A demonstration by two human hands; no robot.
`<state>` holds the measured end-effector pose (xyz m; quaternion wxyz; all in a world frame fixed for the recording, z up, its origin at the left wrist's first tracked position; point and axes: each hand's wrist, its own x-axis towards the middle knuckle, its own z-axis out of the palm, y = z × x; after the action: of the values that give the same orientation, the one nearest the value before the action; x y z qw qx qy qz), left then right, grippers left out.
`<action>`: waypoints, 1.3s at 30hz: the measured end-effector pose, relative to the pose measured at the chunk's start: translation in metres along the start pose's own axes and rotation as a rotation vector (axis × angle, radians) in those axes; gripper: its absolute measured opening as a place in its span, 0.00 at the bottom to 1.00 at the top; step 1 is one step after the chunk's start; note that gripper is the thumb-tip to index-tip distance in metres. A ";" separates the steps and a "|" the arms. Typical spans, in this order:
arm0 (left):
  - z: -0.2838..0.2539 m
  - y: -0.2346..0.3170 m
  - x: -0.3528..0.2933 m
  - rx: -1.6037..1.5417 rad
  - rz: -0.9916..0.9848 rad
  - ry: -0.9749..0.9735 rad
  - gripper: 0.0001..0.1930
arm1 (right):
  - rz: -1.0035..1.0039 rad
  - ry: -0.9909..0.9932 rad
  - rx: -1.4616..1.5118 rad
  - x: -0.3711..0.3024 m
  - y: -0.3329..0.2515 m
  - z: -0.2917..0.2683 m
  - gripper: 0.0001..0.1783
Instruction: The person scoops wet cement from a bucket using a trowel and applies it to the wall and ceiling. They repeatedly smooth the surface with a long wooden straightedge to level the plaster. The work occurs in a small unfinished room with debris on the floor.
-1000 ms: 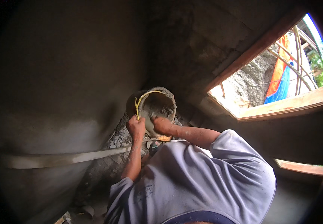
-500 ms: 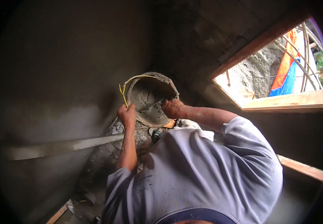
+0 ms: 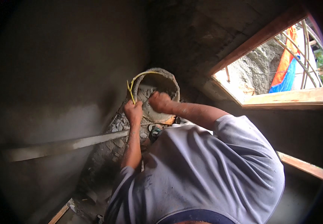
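A round, mortar-crusted bucket (image 3: 157,115) is tilted in front of me, its mouth partly facing me. Wet grey mortar (image 3: 146,92) lies inside. My left hand (image 3: 133,111) is closed at the bucket's near-left rim, gripping the yellow handle (image 3: 134,80), a thin cord-like loop that arches over the mouth. Inside the mouth, my right hand (image 3: 160,102) is closed in a fist over the mortar. Whatever it holds is hidden behind the fingers.
Dark walls meet behind the bucket. A long pale board (image 3: 72,145) runs along the left wall, with rubble (image 3: 118,125) beside it. To the right is a wood-framed window opening (image 3: 284,98), with poles and an orange-and-blue tarp (image 3: 284,71) outside. A sandalled foot (image 3: 154,131) shows below the bucket.
The bucket has tipped, showing more of its near outer side. My left hand has shifted slightly right with the handle; my right hand has moved left across the bucket's mouth.
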<state>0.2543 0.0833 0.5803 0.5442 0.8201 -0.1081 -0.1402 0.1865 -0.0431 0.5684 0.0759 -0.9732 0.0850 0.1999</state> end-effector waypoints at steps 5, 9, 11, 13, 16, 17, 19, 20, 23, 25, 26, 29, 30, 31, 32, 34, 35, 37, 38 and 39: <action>-0.018 -0.022 0.001 -0.002 -0.039 0.139 0.07 | -0.363 -0.148 -0.171 -0.019 0.014 0.010 0.12; -0.013 -0.018 -0.008 0.029 -0.016 0.122 0.05 | 0.084 -0.163 0.425 0.006 0.054 0.022 0.12; -0.007 -0.010 -0.012 -0.027 -0.005 0.074 0.05 | 0.028 -0.119 0.455 0.013 0.050 0.028 0.11; -0.001 -0.006 -0.014 0.043 0.017 0.029 0.06 | -0.279 -0.022 0.197 0.016 0.028 0.029 0.11; -0.006 -0.011 0.000 0.164 0.109 0.011 0.07 | -0.004 -0.080 0.394 -0.009 -0.018 0.020 0.25; -0.013 -0.008 0.005 0.134 0.085 0.004 0.07 | -0.101 -0.096 0.292 -0.018 -0.023 0.015 0.27; -0.025 -0.017 0.013 0.104 0.112 0.015 0.07 | -0.205 -0.154 0.090 -0.024 -0.003 0.026 0.26; -0.027 -0.029 0.012 0.157 0.154 0.103 0.07 | -0.232 -0.218 0.008 -0.022 0.007 0.022 0.25; -0.024 -0.010 -0.001 0.119 0.091 0.138 0.07 | -0.197 -0.004 -0.132 -0.020 0.019 0.016 0.24; -0.021 -0.002 -0.008 0.090 0.056 0.091 0.07 | -0.070 0.340 0.030 -0.013 0.011 0.012 0.24; -0.017 -0.001 -0.003 0.117 0.092 0.063 0.07 | 0.030 0.212 0.100 -0.016 -0.001 0.018 0.25; -0.020 -0.011 0.007 -0.014 0.091 0.146 0.06 | -0.141 -0.026 -0.039 -0.042 -0.013 0.038 0.21; -0.026 -0.020 0.014 -0.018 0.068 0.152 0.06 | -0.175 -0.142 -0.049 -0.040 -0.004 0.027 0.22; -0.035 -0.030 0.016 -0.013 0.035 0.152 0.06 | -0.183 -0.073 -0.065 -0.041 -0.001 0.009 0.22; -0.034 -0.025 0.013 -0.002 0.027 0.147 0.06 | -0.188 -0.006 -0.083 -0.038 0.002 -0.007 0.22; -0.024 -0.005 0.003 0.003 0.025 0.113 0.06 | -0.050 0.310 0.067 -0.012 0.011 -0.004 0.19; -0.021 -0.004 0.006 0.048 0.040 0.089 0.07 | -0.041 0.274 0.123 -0.010 0.008 0.005 0.19; -0.016 -0.006 0.012 0.146 0.071 0.041 0.07 | -0.022 0.203 0.245 -0.015 -0.006 0.024 0.18; -0.015 -0.008 0.017 -0.095 0.099 0.073 0.08 | -0.012 -0.058 0.164 -0.023 -0.008 0.030 0.20; -0.020 -0.010 0.019 -0.051 0.076 0.105 0.08 | -0.146 -0.072 0.055 -0.027 -0.002 0.041 0.20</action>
<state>0.2791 0.0979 0.5761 0.5748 0.8074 -0.1070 -0.0789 0.1471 -0.0302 0.5420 0.1199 -0.9665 0.0166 0.2261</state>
